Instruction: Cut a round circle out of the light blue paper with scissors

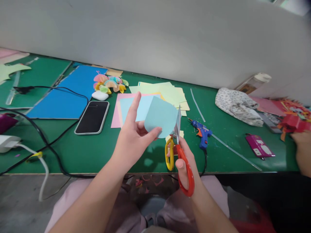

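My left hand [132, 137] pinches a light blue piece of paper [161, 116] between thumb and fingers, its index finger pointing up. The paper has rounded corners at its lower edge and is held above the table. In my right hand [187, 161] is a pair of scissors [178, 139] with one red and one yellow handle. Their blades point upward at the right edge of the blue paper. Behind the held piece lie stacked sheets of pink and pale blue paper [125, 102], with pale green and yellow sheets [167, 89] further back.
A phone [92, 117], a white case [100, 95], paper flowers [110, 83] and a blue board [65, 94] lie left. To the right are a blue glue gun [202, 132], a patterned cloth [236, 105] and a purple power block [259, 146]. Another person's hand [302, 145] shows far right. Black cables [46, 139] cross the left side.
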Motion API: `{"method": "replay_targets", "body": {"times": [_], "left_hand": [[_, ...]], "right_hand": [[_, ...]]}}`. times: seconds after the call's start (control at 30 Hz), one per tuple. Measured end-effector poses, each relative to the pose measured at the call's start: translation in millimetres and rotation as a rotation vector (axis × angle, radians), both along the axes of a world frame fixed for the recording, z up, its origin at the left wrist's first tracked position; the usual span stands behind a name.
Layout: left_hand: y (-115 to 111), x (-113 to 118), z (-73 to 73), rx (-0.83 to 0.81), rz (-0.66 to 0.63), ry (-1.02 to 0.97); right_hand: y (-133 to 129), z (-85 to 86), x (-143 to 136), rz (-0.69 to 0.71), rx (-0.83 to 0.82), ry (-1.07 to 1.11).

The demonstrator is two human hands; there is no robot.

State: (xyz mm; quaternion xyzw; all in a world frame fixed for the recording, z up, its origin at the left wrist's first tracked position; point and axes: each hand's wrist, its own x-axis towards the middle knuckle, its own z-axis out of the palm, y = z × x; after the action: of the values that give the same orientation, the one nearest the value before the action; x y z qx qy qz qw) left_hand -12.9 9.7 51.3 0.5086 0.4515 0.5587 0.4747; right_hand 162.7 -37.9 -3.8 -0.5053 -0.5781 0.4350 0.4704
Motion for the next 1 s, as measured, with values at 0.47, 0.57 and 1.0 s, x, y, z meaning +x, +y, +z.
{"method": "replay_targets", "body": {"times": [0.47,0.57,1.0], "left_hand": [[1.2,-3.7,-0.6,0.016,0.07,0.052],[1.2,-5.6,0.1,0.015,0.082,0.064],[4.9,-12.6,-0.6,0.038,0.146,0.077]], "right_hand": [[-1.0,-4.2,-2.9,-0.052,-0.015,0.052],[-2.8,-2.5,-2.1,-0.025,-0.047,0.046],[-4.1,2.0,-2.5,0.004,-0.07,0.025]]}}
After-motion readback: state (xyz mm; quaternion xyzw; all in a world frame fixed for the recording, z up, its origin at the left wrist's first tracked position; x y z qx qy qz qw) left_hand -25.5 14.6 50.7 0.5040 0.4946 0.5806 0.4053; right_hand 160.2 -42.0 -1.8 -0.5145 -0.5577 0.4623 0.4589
